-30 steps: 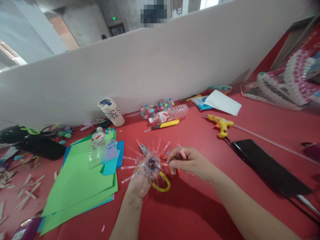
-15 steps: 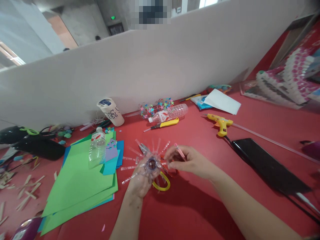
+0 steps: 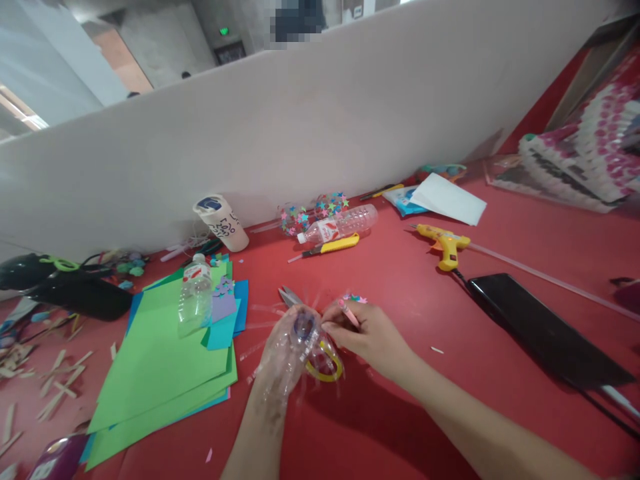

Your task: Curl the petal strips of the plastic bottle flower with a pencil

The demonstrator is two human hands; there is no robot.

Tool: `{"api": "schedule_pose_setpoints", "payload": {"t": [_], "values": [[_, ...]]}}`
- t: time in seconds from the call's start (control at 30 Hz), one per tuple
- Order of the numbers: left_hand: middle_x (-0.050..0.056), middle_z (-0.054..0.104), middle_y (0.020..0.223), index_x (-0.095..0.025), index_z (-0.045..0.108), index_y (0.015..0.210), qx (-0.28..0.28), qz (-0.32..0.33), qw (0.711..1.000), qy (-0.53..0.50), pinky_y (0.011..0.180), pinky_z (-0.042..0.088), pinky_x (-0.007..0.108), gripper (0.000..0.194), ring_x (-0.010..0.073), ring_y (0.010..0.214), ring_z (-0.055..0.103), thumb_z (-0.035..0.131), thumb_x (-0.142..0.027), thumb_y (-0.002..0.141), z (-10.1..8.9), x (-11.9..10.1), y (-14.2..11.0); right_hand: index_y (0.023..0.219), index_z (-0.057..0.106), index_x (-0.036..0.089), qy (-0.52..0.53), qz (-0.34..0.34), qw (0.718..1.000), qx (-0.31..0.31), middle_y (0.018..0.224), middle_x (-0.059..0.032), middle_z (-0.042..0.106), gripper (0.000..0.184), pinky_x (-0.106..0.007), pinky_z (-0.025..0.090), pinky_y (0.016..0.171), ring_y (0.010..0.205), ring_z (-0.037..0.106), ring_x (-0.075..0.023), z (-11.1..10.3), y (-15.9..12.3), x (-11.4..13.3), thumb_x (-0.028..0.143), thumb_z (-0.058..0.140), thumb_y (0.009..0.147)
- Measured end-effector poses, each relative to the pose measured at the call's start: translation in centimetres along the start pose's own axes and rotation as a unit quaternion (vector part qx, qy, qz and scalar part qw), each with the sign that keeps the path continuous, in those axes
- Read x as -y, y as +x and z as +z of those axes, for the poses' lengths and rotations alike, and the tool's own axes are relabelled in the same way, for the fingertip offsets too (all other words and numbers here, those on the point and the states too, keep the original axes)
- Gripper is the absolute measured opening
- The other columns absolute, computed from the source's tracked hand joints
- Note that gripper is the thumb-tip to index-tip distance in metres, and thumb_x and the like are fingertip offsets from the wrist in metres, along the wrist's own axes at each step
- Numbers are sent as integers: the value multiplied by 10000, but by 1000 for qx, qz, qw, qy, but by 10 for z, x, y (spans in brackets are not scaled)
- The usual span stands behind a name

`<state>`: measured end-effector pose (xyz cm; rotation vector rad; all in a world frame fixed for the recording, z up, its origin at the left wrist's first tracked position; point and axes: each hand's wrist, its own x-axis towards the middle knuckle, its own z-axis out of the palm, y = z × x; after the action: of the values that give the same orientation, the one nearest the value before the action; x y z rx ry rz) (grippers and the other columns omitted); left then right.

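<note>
The fringed clear plastic [image 3: 304,328] has turned in the left hand [image 3: 277,347]

Soft, even light covers the red desk [image 3: 400,287], with a broad shadow [image 3: 395,430] beside the right forearm [image 3: 460,420]. Motion blur seems to smear the clear plastic strips [image 3: 253,351], their outlines hard to trace. Wide-angle distortion stretches the outer edges.

Paper sheets [image 3: 160,363] lie left of the left hand [image 3: 280,347], a bottle [image 3: 193,307] on them, a cup [image 3: 225,227] behind. Scissors [image 3: 289,296] lie beneath the plastic piece [image 3: 303,327] — probably, being half hidden; beyond, a cutter [image 3: 340,245] before another bottle [image 3: 353,223]. At right, a glue gun [image 3: 443,244] behind a flat device [image 3: 540,330].
</note>
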<state>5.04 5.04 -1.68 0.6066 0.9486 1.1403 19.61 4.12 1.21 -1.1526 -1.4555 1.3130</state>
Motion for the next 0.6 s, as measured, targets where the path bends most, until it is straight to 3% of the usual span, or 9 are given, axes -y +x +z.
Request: {"api": "schedule_pose_setpoints", "payload": {"t": [0.13, 0.3, 0.47, 0.6], "values": [[14, 576, 633, -180, 617, 663, 20, 0, 1000, 4, 539, 421, 230, 171, 119, 556, 505, 553, -325, 726, -1, 0, 1, 638, 550, 160, 44, 33, 998, -6, 548, 27, 472, 93, -218, 306, 476, 495, 393, -91, 0, 0, 2, 241, 560, 684], [10, 541, 555, -180, 612, 662, 20, -43, 999, 22, 413, 334, 217, 200, 95, 436, 419, 554, -362, 720, -1, 0, 0, 680, 575, 145, 127, 88, 987, 37, 451, 51, 433, 150, -203, 238, 405, 405, 342, -64, -3, 1, -2, 293, 572, 702], [20, 576, 625, -170, 615, 653, 16, -39, 999, 14, 451, 366, 204, 165, 100, 510, 480, 587, -326, 700, 1, -1, -1, 640, 582, 138, 134, 91, 985, 53, 404, 67, 392, 171, -203, 199, 385, 369, 289, -46, -6, 2, -1, 291, 570, 715], [6, 551, 571, -170, 611, 620, 7, -41, 999, 9, 424, 350, 200, 134, 88, 470, 455, 607, -288, 682, 3, -2, -2, 676, 609, 129, 133, 84, 986, 54, 405, 71, 392, 154, -208, 204, 398, 376, 283, -45, -7, 2, -1, 273, 576, 720]]}}
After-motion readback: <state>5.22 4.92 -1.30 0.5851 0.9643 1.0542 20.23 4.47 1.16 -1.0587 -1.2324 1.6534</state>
